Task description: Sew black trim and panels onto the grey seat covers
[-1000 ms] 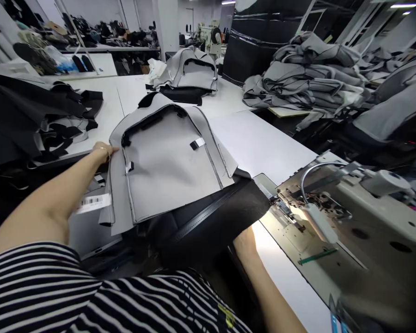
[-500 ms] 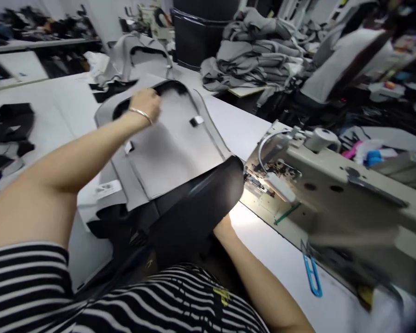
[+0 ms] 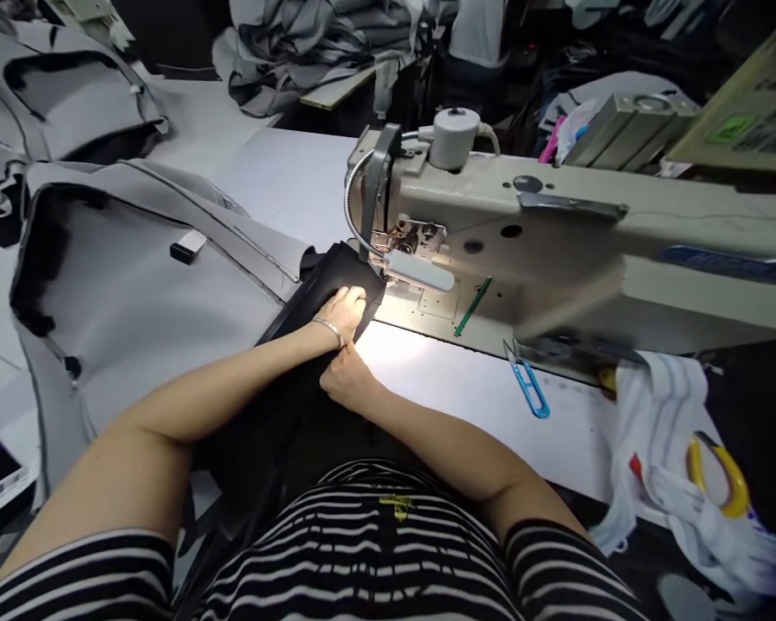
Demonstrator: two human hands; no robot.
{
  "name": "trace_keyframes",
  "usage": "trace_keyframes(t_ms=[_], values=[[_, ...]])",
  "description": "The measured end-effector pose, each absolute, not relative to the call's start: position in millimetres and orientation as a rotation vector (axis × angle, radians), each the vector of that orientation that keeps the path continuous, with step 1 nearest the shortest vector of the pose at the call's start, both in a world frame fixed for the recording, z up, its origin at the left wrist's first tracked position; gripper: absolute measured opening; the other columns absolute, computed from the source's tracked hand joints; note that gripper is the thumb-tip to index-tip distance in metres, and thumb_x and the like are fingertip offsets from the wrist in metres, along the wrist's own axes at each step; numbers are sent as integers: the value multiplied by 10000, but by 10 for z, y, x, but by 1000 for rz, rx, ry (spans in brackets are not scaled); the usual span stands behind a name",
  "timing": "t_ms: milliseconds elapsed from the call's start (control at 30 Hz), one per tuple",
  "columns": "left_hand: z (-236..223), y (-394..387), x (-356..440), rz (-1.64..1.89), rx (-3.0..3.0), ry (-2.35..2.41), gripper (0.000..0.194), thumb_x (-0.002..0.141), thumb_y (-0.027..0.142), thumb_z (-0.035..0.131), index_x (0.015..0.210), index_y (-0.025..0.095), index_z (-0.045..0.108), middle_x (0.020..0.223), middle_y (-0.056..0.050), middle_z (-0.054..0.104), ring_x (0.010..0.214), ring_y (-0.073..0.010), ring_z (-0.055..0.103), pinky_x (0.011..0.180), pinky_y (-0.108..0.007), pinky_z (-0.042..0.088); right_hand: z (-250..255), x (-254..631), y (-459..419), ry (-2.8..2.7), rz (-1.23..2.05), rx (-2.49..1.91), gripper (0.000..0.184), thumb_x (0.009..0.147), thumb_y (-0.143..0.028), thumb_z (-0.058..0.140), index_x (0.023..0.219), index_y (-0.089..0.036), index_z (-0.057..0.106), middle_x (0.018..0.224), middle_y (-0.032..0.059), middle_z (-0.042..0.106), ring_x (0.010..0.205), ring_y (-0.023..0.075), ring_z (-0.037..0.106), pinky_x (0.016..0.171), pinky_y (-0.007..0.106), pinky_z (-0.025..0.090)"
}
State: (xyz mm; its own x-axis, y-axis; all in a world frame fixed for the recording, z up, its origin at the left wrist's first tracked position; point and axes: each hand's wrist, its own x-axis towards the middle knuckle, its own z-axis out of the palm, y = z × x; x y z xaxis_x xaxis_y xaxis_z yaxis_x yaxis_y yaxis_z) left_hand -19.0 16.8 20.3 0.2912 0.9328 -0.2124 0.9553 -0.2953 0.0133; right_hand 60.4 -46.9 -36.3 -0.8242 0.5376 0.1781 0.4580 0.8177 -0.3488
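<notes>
A grey and black sewn cover (image 3: 148,285) spreads over the table to my left, its black panel (image 3: 284,362) running up to the sewing machine's needle area (image 3: 404,246). My left hand (image 3: 344,312), with a silver bangle at the wrist, lies on the black panel close to the presser foot, fingers curled onto the material. Just below it, my right hand (image 3: 347,378) is closed on the panel's near edge, its fingertips partly hidden. The two hands touch or nearly touch. The machine's lamp lights the plate beside them.
The sewing machine (image 3: 556,216) stands to the right. Blue thread snips (image 3: 528,384) and a green stick (image 3: 473,306) lie by its bed. Yellow-handled scissors (image 3: 717,474) and white straps (image 3: 653,431) are at the right. Another cover (image 3: 71,95) and piled grey fabric (image 3: 323,43) sit behind.
My left hand has come from the cover's far side down to the black panel by the needle. My right hand now shows at the panel's edge. The view has swung right.
</notes>
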Motion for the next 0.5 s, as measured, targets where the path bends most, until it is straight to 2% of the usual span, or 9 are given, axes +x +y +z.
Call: trace_keyframes(t_ms=[133,233,333,400,500], values=[[207,34,-224,-181,2385,1897,479,707,256,582,1170,145,534,1364,-122,409,1172,-314,383,935,-449,415,-302,628,-472,-2920,215,-683,293,809,-40,406,927,-41,674,901,211,678,863,311,628,804,557,467],[258,30,-243,-274,2399,1891,569,685,275,614,1231,170,490,1398,-111,384,1216,-325,347,962,-483,387,-264,610,-466,-2917,107,-739,295,844,-86,409,999,-62,658,1032,218,649,989,337,595,857,588,438],[307,113,-329,-332,2390,1867,483,739,214,550,1218,162,512,1395,-102,397,1189,-291,401,952,-428,417,-251,590,-476,-2840,18,-813,313,876,-148,415,1090,-50,622,1176,255,578,1144,367,510,947,649,347],[309,173,-379,-322,2403,1847,374,762,133,470,1117,147,588,1381,-89,424,1134,-251,460,944,-367,436,-252,581,-479,-2816,-10,-831,336,879,-166,428,1135,-28,596,1221,285,540,1193,378,468,969,675,305],[264,210,-377,-273,2481,1720,337,757,60,402,955,143,662,1363,-41,473,1052,-205,511,943,-311,442,-281,565,-451,-2830,98,-776,302,872,-154,444,1074,-40,638,1126,258,607,1124,361,517,973,689,291]])
